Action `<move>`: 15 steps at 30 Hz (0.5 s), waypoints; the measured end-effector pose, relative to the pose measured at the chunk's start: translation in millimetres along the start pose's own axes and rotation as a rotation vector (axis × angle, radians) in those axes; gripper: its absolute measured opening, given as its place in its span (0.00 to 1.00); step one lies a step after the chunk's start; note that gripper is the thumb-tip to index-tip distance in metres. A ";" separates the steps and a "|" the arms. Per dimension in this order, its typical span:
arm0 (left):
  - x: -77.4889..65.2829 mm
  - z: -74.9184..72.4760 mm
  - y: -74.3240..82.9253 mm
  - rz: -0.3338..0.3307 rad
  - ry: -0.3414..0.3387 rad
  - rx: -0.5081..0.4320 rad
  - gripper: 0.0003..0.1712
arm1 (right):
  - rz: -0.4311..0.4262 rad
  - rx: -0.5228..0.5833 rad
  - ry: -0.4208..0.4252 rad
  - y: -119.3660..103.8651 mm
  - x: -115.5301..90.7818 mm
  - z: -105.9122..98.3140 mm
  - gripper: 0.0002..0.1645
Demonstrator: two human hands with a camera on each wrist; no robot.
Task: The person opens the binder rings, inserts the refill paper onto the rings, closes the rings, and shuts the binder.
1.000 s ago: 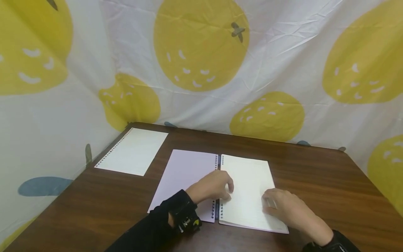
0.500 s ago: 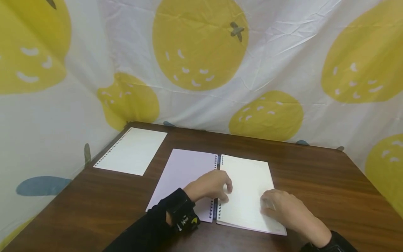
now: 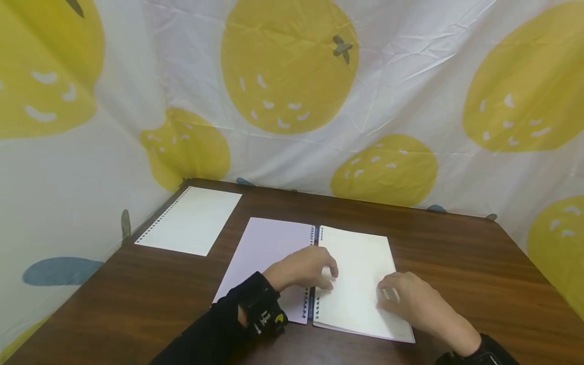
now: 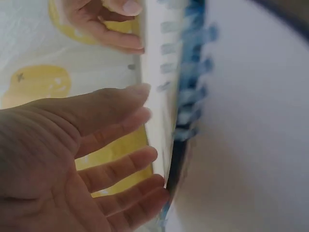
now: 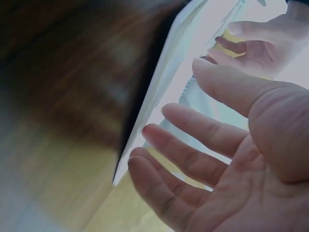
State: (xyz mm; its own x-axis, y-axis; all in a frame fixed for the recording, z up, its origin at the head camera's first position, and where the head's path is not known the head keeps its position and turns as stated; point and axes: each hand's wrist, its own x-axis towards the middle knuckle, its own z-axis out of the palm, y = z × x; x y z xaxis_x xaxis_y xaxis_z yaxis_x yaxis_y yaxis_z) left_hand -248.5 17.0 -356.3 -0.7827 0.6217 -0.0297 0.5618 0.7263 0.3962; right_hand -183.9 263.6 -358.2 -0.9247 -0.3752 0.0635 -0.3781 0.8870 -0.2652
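Observation:
An open ring-bound notebook lies on the brown table, with a lilac cover [image 3: 278,243] on its left and white pages [image 3: 356,253] on its right. My left hand [image 3: 303,268] is over the blue ring spine, fingertips on the left part of the white page. In the left wrist view its fingers [image 4: 120,166] are spread and gently bent beside the rings [image 4: 190,92]. My right hand [image 3: 410,296] rests at the right edge of the page, thumb and fingers apart. The right wrist view shows its fingers [image 5: 193,159] relaxed along the page edge, pinching nothing.
A loose white sheet [image 3: 191,219] with punched holes down its left side lies at the table's back left. A white curtain [image 3: 292,157] with yellow fruit prints hangs behind and to the left of the table [image 3: 456,253].
Both hands stay in nearly the same place on the page. The notebook looks slightly shifted left in the view, along with a small camera movement.

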 end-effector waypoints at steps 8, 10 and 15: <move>-11.1 -23.3 -28.5 -0.066 0.125 -0.136 0.29 | 0.027 0.073 0.085 0.6 8.5 -4.7 0.17; -16.8 -29.8 -40.1 -0.097 0.171 -0.136 0.29 | 0.016 0.067 0.115 0.3 10.5 -7.3 0.19; -37.2 -47.7 -78.9 -0.278 0.261 -0.138 0.30 | -0.022 0.073 0.138 -0.5 13.8 -14.1 0.23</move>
State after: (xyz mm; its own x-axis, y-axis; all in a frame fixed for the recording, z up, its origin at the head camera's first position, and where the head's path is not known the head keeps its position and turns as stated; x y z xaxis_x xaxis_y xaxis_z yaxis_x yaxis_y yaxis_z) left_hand -276.5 -77.4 -342.7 -0.9515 0.2987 0.0734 0.2914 0.7990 0.5260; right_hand -197.0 261.8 -343.6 -0.9154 -0.3492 0.2000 -0.3986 0.8552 -0.3312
